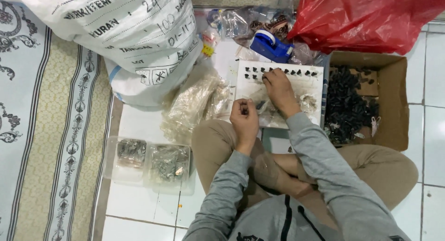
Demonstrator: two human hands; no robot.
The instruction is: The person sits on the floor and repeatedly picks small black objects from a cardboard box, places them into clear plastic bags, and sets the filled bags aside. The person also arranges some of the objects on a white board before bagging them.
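I sit cross-legged on a tiled floor with a white foam board [303, 83] in front of me. Rows of small black parts [296, 72] stand pushed into the board near its far edge. My right hand [278, 90] rests on the board, fingertips pinching at one black part in the second row. My left hand [244, 118] hovers at the board's near-left corner, fingers curled around a few small dark pieces. A cardboard box [394, 102] to the right of the board holds a heap of the same black parts [347, 109].
A large white sack [125, 32] lies at the far left, a red plastic bag [366, 18] at the far right. A blue tape dispenser [271, 45] sits behind the board. Clear bags [194, 104] and plastic trays [150, 162] of small parts lie left of my knee. A patterned rug [51, 129] covers the left floor.
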